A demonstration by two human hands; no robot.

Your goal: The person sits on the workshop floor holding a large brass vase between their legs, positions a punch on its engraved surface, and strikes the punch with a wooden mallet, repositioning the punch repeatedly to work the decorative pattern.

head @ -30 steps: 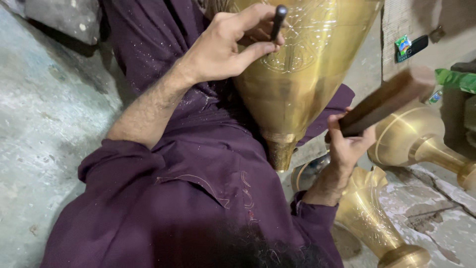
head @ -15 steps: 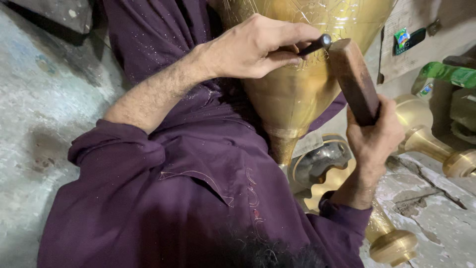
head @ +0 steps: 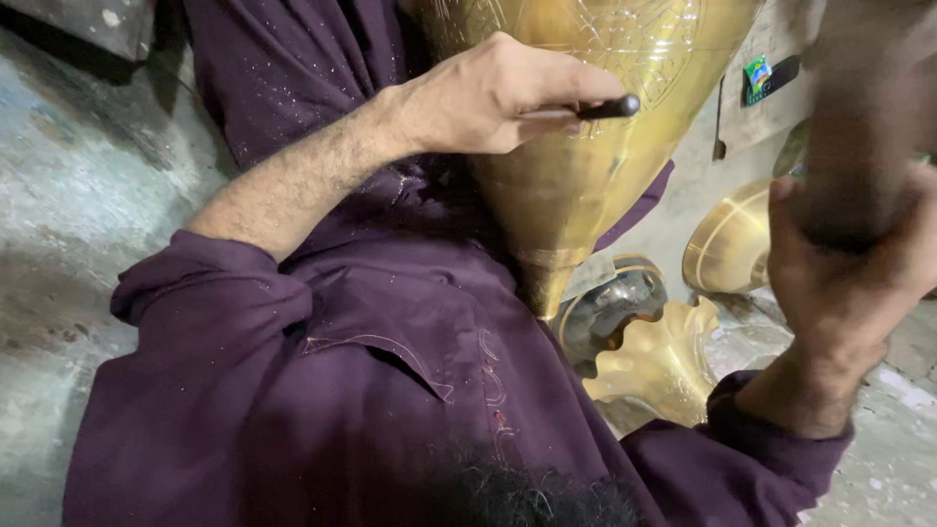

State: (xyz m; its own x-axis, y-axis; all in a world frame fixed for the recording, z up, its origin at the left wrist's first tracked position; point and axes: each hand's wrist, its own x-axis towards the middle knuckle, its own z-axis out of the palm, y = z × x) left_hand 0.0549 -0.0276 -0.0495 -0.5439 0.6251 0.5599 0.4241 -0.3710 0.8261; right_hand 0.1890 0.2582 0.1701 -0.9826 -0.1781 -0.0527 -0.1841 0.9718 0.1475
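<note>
Brass fills the upper middle of the view: a large engraved vase [head: 595, 146] lies across the person's lap against the purple tunic [head: 390, 371], its narrow neck pointing down toward the floor [head: 59, 195]. The left hand [head: 498, 98] rests on the vase's curved wall, fingers curled tight around a thin dark punch [head: 590, 109] whose rounded end sticks out past the knuckles to the right, lying nearly level over the engraved pattern. The right hand [head: 839, 283] is raised at the right edge, well apart from the vase, closed in a fist around a wooden mallet [head: 859, 127] that shows only as a brown blur above the fingers. Below the vase's neck sit more brass pieces: a scalloped flared base [head: 664, 361], a shiny rounded part [head: 615, 303] just beside it, and a ringed brass foot [head: 727, 244] behind. The left sleeve is pushed up, leaving the forearm bare. Fine glittering dust speckles the tunic. A small green and red object [head: 756, 73] sits near the top right.
</note>
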